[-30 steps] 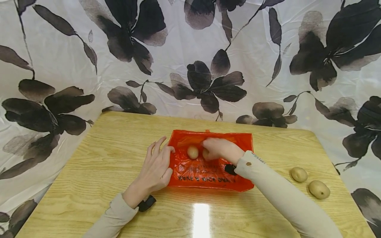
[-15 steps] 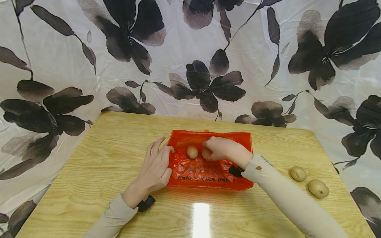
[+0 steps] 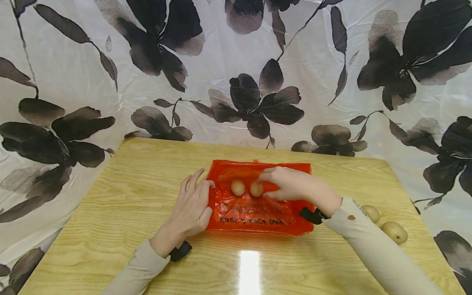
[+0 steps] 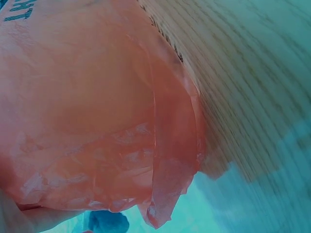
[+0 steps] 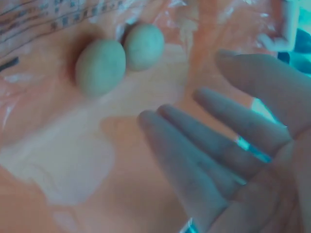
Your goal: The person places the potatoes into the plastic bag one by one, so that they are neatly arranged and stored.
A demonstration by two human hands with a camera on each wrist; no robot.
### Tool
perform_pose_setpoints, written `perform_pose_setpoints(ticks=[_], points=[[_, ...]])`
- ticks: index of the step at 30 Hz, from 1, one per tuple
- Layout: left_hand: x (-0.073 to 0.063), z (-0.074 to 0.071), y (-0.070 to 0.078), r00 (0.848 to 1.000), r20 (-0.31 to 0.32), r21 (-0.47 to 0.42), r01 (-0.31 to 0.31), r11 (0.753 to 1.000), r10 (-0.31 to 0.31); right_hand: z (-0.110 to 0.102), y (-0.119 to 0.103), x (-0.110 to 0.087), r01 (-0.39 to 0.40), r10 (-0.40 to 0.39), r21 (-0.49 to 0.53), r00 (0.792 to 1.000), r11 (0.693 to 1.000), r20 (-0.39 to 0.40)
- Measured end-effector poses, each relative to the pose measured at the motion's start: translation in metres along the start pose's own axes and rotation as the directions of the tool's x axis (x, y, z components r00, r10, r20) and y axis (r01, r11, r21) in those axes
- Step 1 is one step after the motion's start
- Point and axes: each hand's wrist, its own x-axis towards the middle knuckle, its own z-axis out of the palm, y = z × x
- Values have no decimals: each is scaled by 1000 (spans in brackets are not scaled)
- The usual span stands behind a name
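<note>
1. Two small potatoes (image 3: 247, 188) lie side by side, touching, on the orange plastic bag (image 3: 258, 213), which is spread flat near the middle of the tabletop (image 3: 110, 205), closer to its far edge.
2. The right hand (image 3: 291, 184) hovers just beside the pair with its fingers straight and relaxed, gripping nothing; the right wrist view shows the open fingers (image 5: 214, 145) apart from both potatoes.
3. The left hand (image 3: 191, 205) rests on the bag's left edge; whether its fingers pinch the plastic or only press it flat, I cannot tell.
4. Two more potatoes (image 3: 394, 231) sit near the tabletop's right edge, well apart from the bag, one partly hidden by the right sleeve.
5. Judged from this: two potatoes are placed on the bag and two remain outside it, so the work looks about half done.
</note>
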Motion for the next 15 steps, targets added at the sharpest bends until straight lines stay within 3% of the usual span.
perform_pose_setpoints(ticks=[3, 5, 7, 11, 15], points=[[0, 0, 0, 1000, 0, -2, -1, 1000, 1, -5, 3, -12, 67, -66, 9, 995, 998, -78], [0, 0, 0, 1000, 0, -4, -1, 1000, 1, -7, 6, -20, 133, -132, -2, 980, 991, -151], [0, 0, 0, 1000, 3, -7, 1, 1000, -1, -10, 10, -28, 202, -199, -13, 951, 979, -236], [0, 0, 0, 1000, 8, -9, 5, 1000, -5, -15, 19, -43, 324, -308, -26, 867, 946, -392], [0, -1, 1, 1000, 6, -7, 4, 1000, -4, -21, 24, -61, 365, -331, -24, 811, 931, -482]])
